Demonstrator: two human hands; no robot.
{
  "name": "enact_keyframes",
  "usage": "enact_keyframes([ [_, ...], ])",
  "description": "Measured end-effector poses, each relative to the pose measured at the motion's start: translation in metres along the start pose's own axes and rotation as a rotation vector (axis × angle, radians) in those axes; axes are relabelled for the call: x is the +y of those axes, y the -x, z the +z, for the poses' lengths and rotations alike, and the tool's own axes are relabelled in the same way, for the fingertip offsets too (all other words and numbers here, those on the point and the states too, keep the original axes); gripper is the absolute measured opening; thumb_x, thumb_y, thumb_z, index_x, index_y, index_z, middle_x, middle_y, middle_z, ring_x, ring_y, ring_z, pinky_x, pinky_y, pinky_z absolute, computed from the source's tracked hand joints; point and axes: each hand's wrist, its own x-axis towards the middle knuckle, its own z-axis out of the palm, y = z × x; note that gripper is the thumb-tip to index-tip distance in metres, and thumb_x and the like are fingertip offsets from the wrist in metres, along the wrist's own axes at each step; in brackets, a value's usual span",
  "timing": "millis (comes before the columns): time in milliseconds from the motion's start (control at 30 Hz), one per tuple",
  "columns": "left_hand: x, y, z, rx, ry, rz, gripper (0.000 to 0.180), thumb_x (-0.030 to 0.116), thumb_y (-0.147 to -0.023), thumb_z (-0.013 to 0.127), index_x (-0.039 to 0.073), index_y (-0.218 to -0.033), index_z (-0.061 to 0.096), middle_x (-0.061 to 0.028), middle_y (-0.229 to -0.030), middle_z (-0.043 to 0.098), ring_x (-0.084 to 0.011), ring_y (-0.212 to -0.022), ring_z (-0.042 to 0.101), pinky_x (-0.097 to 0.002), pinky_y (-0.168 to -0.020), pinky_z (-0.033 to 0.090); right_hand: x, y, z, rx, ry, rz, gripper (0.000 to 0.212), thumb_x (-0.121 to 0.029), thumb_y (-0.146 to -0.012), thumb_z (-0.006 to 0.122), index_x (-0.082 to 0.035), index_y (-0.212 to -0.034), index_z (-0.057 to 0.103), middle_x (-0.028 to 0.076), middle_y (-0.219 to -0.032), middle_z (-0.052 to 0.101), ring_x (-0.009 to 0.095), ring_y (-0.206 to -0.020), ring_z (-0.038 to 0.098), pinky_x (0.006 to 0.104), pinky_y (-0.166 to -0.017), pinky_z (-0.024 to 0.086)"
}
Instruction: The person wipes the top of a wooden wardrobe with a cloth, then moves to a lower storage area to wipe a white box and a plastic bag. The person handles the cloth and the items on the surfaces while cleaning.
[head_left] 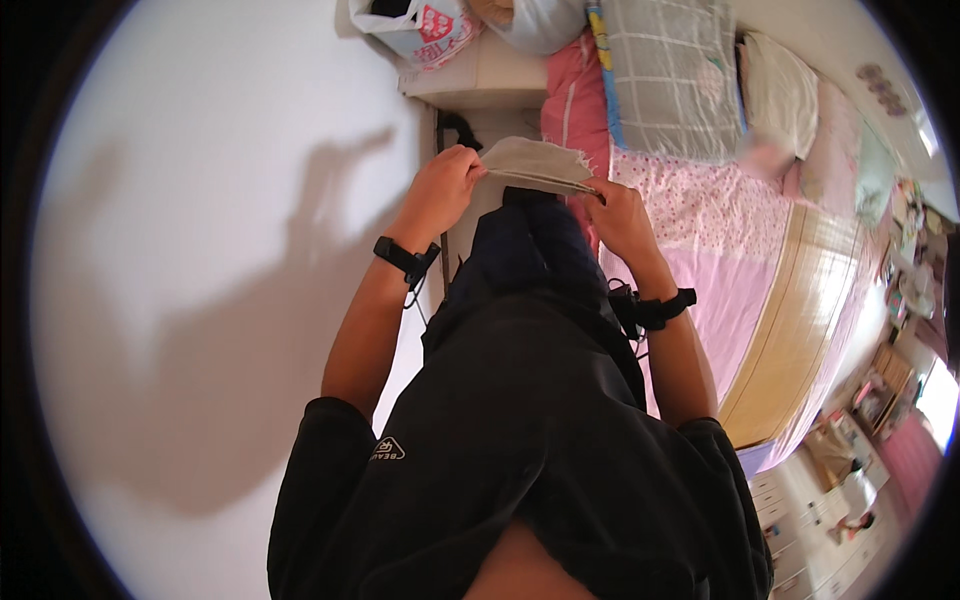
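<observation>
A bed with a pink dotted sheet runs along the right, and a grey checked pillow lies at its head beside a white pillow and a pink cushion. A white plastic bag with red print sits on a pale ledge at the top, against a plain white wall that carries a large shadow. At the lower right stands a white chest of drawers, with cluttered small items near it

The cloth sits between both hands; the bed lies right, pillows on it, a bag behind.
</observation>
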Motion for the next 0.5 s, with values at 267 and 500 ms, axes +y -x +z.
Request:
enact_keyframes([
  [267, -0.015, -0.005, 0.001, -0.101, 0.127, -0.281, 0.017, 0.005, -0.089, 0.062, -0.001, -0.105, 0.061, -0.0175, -0.087, 0.065, -0.0338, -0.079, 0.061, -0.0387, -0.07, 0.048, 0.025, -0.089, 0.008, -0.305, -0.011, -0.08, 0.016, -0.016, -0.088, 0.06, -0.001, -0.09, 0.065, 0.026, -0.083, 0.062, 0.046, -0.083, 0.06, 0.0495, -0.07, 0.048],
  [500, -0.039, -0.008, 0.041, -0.286, 0.036, -0.259, 0.017, 0.002, -0.08, 0.058, -0.001, -0.097, 0.064, -0.0179, -0.093, 0.06, -0.0379, -0.09, 0.059, -0.0439, -0.078, 0.048, 0.064, -0.119, 0.02, -0.516, 0.045, -0.004, 0.017, -0.018, -0.088, 0.059, -0.002, -0.091, 0.065, 0.025, -0.084, 0.063, 0.046, -0.084, 0.061, 0.0516, -0.072, 0.048],
])
